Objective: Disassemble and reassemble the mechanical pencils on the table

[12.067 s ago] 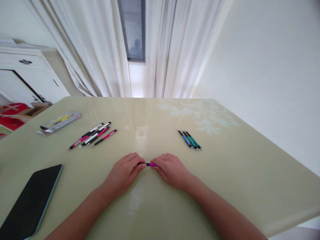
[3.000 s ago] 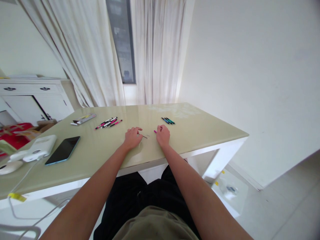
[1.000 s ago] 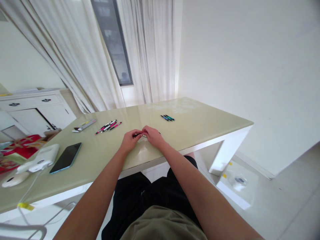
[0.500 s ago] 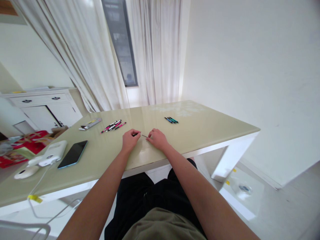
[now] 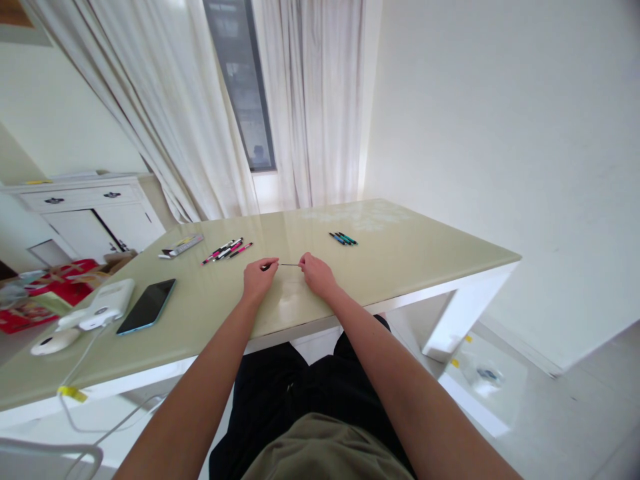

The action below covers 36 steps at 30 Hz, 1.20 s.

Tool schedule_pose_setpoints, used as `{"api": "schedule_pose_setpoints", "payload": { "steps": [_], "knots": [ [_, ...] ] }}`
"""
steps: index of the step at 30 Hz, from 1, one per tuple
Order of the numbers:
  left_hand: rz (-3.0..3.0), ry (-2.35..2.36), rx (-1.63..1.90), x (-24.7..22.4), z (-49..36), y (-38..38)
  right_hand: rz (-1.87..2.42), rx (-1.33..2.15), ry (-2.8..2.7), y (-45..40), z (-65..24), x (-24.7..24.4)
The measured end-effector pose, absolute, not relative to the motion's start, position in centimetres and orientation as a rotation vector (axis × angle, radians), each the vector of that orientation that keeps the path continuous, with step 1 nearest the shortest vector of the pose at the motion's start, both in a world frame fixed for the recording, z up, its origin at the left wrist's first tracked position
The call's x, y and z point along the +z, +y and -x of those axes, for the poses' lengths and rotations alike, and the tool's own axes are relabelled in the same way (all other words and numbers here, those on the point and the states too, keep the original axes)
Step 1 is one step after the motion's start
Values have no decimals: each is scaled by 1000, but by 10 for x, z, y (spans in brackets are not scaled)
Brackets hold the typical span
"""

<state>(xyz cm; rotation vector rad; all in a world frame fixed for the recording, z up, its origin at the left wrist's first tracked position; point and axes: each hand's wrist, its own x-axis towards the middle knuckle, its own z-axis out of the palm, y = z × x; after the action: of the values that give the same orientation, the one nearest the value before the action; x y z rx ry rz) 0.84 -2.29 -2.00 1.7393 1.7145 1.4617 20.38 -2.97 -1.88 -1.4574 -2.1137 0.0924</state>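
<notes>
My left hand (image 5: 260,277) is closed in a pinch around a dark pen barrel (image 5: 265,267), most of it hidden by the fingers. Opposite it, my right hand (image 5: 316,272) pinches one end of a thin dark pen refill (image 5: 289,265). The refill runs roughly level across the gap between both hands, its left end at the left fingertips. Whether it sits inside the barrel I cannot tell. Several pink, black and white pens (image 5: 227,250) lie in a loose pile beyond my left hand. A few blue and green pens (image 5: 344,238) lie beyond my right hand.
On the left of the table (image 5: 400,267) are a small open box (image 5: 183,245), a phone (image 5: 147,307) and a white charger (image 5: 107,303) with a cable (image 5: 80,360). A white mouse-like object (image 5: 55,341) sits near the left front edge. A wall (image 5: 500,133) stands at the right.
My right hand has moved slightly up, its fingers now together on the refill's end. More of the refill shows, now level rather than tilted. My left hand has turned a little.
</notes>
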Motion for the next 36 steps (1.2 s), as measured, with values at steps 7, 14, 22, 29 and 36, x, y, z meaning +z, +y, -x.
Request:
{"api": "schedule_pose_setpoints", "payload": {
  "steps": [7,14,22,29,36],
  "knots": [
    [-1742,1696,1430,-23,-8,-21,1476,124,-2056,-29,-204,-19],
    [-1746,1693,1429,-24,-7,-21,1440,139,-2063,-28,-204,-19],
    [-1812,1552,1376,-20,-10,-25,1427,138,-2057,-28,-205,-20],
    [-1898,1355,1301,-18,-11,-29,1376,128,-2106,-27,-207,-17],
    [-1866,1377,1363,-23,-10,-24,1336,91,-2149,-24,-207,-17]
  ]
}}
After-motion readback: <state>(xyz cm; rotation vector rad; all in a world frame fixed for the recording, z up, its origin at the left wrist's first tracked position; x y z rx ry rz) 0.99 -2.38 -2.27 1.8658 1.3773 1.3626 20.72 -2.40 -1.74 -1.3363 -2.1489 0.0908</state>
